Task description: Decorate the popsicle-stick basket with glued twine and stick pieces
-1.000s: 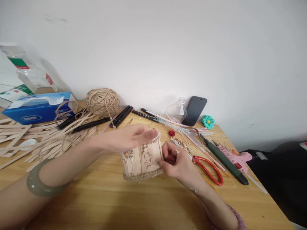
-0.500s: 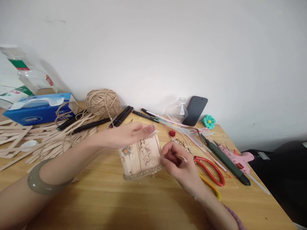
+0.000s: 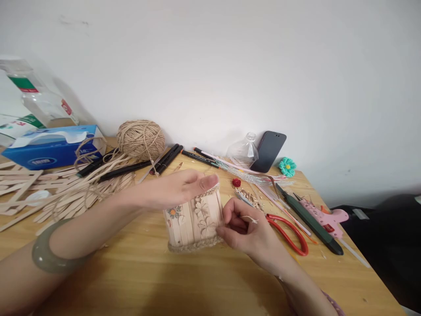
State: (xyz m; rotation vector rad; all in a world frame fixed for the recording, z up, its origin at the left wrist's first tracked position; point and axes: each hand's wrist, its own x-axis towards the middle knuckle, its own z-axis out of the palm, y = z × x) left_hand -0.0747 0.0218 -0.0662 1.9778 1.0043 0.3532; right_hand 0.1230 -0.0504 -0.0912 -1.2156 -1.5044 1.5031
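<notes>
Container (image 3: 183,230) of pale wooden slats, held by the person at the centre of the scene, over the worktop (image 3: 164,283), slightly tilted. Slats stand side by side; a braided twine trim (image 3: 194,245) runs along the lower edge, and similar trim shows at the upper rim. Raised flowers (image 3: 201,216) of plain wood colour occupy the middle of the visible face; to their left, partly under the hand, is a blue-grey flower (image 3: 173,213) with an orange centre. Left hand (image 3: 180,186): laid across the top, gripping the container, thumb along the rim, fingers largely hidden. Right hand (image 3: 241,226): fingers curled, thumb tip at the container's right edge; whether it pinches anything cannot be told. A pale strand (image 3: 250,219) shows against this hand. Far left: twine ball (image 3: 141,140). Right: red-handled tool (image 3: 291,240).
</notes>
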